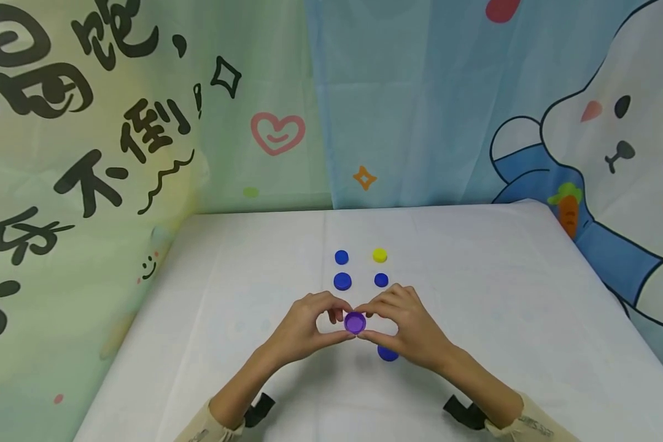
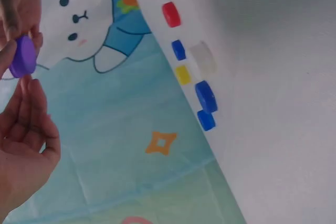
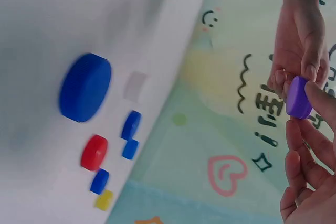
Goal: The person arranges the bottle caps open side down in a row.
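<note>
Over the table, a purple bottle cap (image 1: 355, 323) is held up between both hands, its hollow side facing the head camera. My left hand (image 1: 304, 328) pinches it from the left with thumb and forefinger. From the right, my right hand (image 1: 414, 325) grips the same cap, thumb below and forefinger above. Edge-on views of the purple cap (image 2: 23, 57) come from the left wrist and the right wrist (image 3: 298, 98). Under the right hand lies a large blue cap (image 1: 388, 353), partly covered by it. A red cap (image 3: 94, 152) shows only in the wrist views.
Beyond the hands lie two blue caps at left, one small (image 1: 341, 257) and one larger (image 1: 342, 281), with a yellow cap (image 1: 379, 255) and a blue cap (image 1: 381, 280) at right. A whitish cap (image 2: 202, 59) stands out faintly on the white tablecloth (image 1: 243, 264). Printed curtains hang behind.
</note>
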Tool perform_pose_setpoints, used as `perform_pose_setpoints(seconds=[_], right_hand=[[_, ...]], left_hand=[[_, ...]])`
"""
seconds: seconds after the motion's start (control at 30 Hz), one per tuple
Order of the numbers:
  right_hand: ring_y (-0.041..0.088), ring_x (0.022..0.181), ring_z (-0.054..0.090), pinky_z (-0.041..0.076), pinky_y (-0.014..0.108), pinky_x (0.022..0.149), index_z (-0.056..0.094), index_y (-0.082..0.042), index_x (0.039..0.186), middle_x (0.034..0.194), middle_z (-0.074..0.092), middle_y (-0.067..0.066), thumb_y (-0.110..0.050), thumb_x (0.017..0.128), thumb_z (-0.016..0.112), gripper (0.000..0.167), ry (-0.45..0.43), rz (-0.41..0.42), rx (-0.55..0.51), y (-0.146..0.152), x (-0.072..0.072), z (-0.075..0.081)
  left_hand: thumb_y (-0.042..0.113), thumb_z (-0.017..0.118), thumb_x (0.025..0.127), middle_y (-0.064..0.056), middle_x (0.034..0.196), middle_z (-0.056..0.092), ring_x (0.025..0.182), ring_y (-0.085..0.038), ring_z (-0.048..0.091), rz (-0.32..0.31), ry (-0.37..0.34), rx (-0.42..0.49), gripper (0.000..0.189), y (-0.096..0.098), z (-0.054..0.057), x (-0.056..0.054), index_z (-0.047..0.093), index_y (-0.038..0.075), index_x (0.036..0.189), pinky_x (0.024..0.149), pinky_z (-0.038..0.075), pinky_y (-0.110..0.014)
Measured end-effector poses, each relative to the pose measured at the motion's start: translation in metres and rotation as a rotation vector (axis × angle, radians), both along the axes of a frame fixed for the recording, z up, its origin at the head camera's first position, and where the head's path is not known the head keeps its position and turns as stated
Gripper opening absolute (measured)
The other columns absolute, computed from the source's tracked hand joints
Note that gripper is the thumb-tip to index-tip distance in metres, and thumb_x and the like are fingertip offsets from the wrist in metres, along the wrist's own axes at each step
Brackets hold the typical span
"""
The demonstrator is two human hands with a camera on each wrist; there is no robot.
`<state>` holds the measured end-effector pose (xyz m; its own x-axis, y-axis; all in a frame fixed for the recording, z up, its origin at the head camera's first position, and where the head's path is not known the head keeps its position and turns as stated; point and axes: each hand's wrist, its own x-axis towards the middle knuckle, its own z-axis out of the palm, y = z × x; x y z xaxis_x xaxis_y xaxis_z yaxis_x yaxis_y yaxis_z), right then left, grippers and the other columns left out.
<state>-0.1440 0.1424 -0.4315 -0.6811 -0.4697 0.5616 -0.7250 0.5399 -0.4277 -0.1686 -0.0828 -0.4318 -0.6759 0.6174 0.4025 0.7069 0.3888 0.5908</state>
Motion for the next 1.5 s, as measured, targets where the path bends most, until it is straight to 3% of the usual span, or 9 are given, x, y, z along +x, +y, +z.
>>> perform_pose_setpoints(seconds=[0.3,0.5,0.8,0.97,1.13,1.23,1.37,1.5], right_hand=[[0.01,0.085,0.045,0.032,0.034,0.077,0.071,-0.014,0.1,0.091,0.065,-0.008,-0.036,0.074,0.077,0.035,0.09,0.008,0.019,0.005,0.004,0.013],[0.009,0.086,0.044,0.031,0.033,0.077,0.071,-0.015,0.099,0.091,0.064,-0.008,-0.054,0.083,0.058,0.044,0.096,0.007,0.043,0.007,0.004,0.016],[0.01,0.087,0.044,0.031,0.033,0.078,0.071,-0.015,0.099,0.092,0.064,-0.008,-0.035,0.07,0.079,0.036,0.074,0.013,0.062,0.008,0.003,0.017],[0.01,0.086,0.044,0.031,0.033,0.078,0.072,-0.014,0.098,0.092,0.064,-0.008,-0.033,0.068,0.081,0.037,0.086,0.011,0.062,0.008,0.003,0.016],[0.011,0.086,0.045,0.033,0.034,0.076,0.072,-0.014,0.098,0.091,0.064,-0.006,-0.043,0.076,0.073,0.037,0.119,0.005,0.064,0.008,0.002,0.015],[0.012,0.086,0.046,0.034,0.035,0.076,0.071,-0.013,0.099,0.091,0.065,-0.005,-0.05,0.082,0.063,0.041,0.136,-0.003,0.068,0.008,0.002,0.016],[0.013,0.087,0.046,0.034,0.036,0.076,0.071,-0.013,0.099,0.092,0.064,-0.004,-0.053,0.085,0.056,0.046,0.152,-0.01,0.075,0.009,0.002,0.016],[0.013,0.088,0.046,0.032,0.035,0.078,0.071,-0.013,0.1,0.092,0.064,-0.004,-0.046,0.079,0.069,0.039,0.147,-0.014,0.094,0.01,0.002,0.016]], left_hand=[[0.031,0.079,0.073,0.015,0.079,0.054,0.075,0.0,0.049,-0.004,0.039,0.038,0.034,0.003,0.007,0.004,0.064,0.019,0.101,0.067,0.041,-0.023],[0.033,0.078,0.073,0.012,0.078,0.055,0.074,-0.001,0.048,-0.003,0.039,0.046,0.034,0.005,0.008,0.005,0.064,0.019,0.102,0.069,0.041,-0.024],[0.031,0.079,0.073,0.007,0.077,0.057,0.074,-0.004,0.05,-0.002,0.039,0.047,0.036,0.005,0.009,0.005,0.065,0.017,0.102,0.07,0.042,-0.025],[0.032,0.079,0.072,0.012,0.077,0.055,0.074,-0.003,0.049,0.002,0.047,0.047,0.036,0.005,0.009,0.005,0.065,0.017,0.102,0.07,0.042,-0.026],[0.03,0.08,0.072,0.01,0.078,0.057,0.074,-0.003,0.051,-0.003,0.038,0.078,0.038,0.007,0.007,0.005,0.063,0.017,0.103,0.069,0.043,-0.024],[0.031,0.079,0.072,0.01,0.08,0.057,0.073,-0.005,0.052,-0.007,-0.072,0.1,0.043,0.009,0.005,0.006,0.058,0.015,0.106,0.067,0.045,-0.023],[0.031,0.074,0.079,0.008,0.08,0.058,0.07,-0.01,0.055,0.02,-0.328,0.113,0.038,0.012,0.006,0.009,0.056,0.012,0.107,0.061,0.047,-0.025],[0.03,0.064,0.087,0.002,0.08,0.062,0.068,-0.016,0.058,0.035,-0.631,0.141,0.025,0.012,0.005,0.009,0.062,0.01,0.103,0.06,0.044,-0.026]])
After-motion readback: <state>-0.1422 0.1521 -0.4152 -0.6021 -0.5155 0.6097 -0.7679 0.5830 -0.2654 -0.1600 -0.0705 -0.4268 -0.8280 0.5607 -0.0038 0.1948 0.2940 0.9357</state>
